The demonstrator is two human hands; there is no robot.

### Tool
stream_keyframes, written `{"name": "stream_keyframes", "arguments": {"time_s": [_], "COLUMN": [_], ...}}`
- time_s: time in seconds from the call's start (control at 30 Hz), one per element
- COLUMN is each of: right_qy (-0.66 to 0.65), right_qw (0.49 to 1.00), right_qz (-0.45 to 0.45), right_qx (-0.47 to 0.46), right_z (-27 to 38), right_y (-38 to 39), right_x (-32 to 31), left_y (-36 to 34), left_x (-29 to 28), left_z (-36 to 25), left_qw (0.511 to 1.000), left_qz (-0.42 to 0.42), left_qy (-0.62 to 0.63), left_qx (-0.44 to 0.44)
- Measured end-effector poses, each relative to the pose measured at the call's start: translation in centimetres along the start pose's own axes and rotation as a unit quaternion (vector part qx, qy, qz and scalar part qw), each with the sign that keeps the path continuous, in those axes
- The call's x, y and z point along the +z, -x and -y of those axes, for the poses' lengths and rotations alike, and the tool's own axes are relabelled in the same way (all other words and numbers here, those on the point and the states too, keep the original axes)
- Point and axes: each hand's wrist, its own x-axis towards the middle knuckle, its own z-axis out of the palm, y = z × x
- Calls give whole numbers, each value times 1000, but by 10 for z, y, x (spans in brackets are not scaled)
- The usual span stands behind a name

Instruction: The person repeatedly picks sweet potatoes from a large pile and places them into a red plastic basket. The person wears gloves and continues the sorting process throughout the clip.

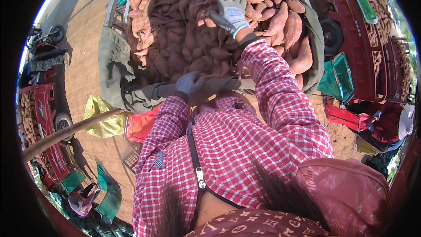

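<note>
We laid our gloved right hand point(230, 11), fingers spread, on the reddish-purple sweet potatoes point(184, 39), their long axes mixed; our gloved left hand point(189, 83) gripped the olive cloth rim point(144, 94).

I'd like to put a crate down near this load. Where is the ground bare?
Bare dirt lies left of the sweet potato pile, between its grey cloth edge and the red cart. The pile itself is packed; the right hand and left hand rest there.
</note>
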Motion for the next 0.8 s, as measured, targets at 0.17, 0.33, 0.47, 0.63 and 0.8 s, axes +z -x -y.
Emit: {"name": "stream_keyframes", "arguments": {"time_s": [0.17, 0.33, 0.47, 0.63, 0.8], "right_qy": [-17, -2, 27, -184, -48], "right_qw": [962, 978, 999, 958, 998], "right_qz": [226, 178, 25, 200, -21], "right_qx": [150, 110, 29, -93, -38], "right_z": [-39, 11, 59, 95, 28], "right_y": [-8, 4, 48, 88, 24], "right_x": [4, 15, 59, 46, 14], "left_y": [2, 3, -5, -2, 8], "left_x": [1, -9, -1, 4, -9], "left_z": [-8, -13, 1, 15, -5], "left_qw": [999, 1000, 999, 1000, 1000], "left_qz": [-35, 7, -6, -9, -8], "left_qy": [19, 2, 18, 2, 22], "left_qx": [24, 12, 35, 23, 14]}}
